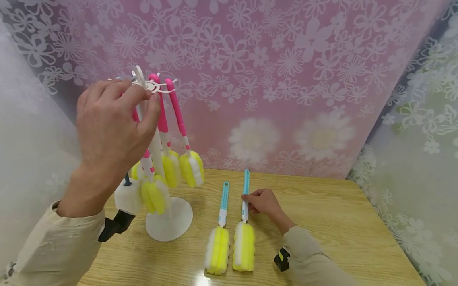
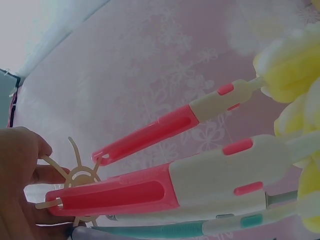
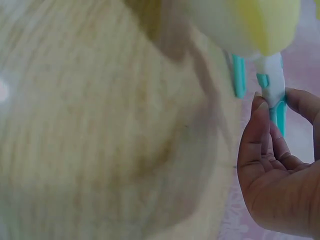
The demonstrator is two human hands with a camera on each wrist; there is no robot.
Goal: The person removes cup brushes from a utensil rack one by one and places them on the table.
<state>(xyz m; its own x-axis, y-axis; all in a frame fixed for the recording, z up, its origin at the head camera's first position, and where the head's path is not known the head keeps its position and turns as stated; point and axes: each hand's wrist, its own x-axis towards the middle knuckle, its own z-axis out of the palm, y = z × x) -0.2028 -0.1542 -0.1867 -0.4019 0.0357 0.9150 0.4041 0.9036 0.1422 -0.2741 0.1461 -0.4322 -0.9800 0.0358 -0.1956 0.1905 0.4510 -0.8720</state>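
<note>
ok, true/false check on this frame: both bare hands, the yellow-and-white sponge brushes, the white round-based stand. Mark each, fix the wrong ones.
1. The right hand pinches a blue-handled yellow-and-white sponge brush. True.
2. In the head view, a second blue-handled brush lies left of it on the pale wooden table. True.
3. The left hand rests on the table. False: the left hand is raised at the top of the white round-based stand.
4. Every brush lies on the table. False: pink-handled sponge brushes hang from the stand.
5. The pink backdrop bears white flowers. True.
</note>
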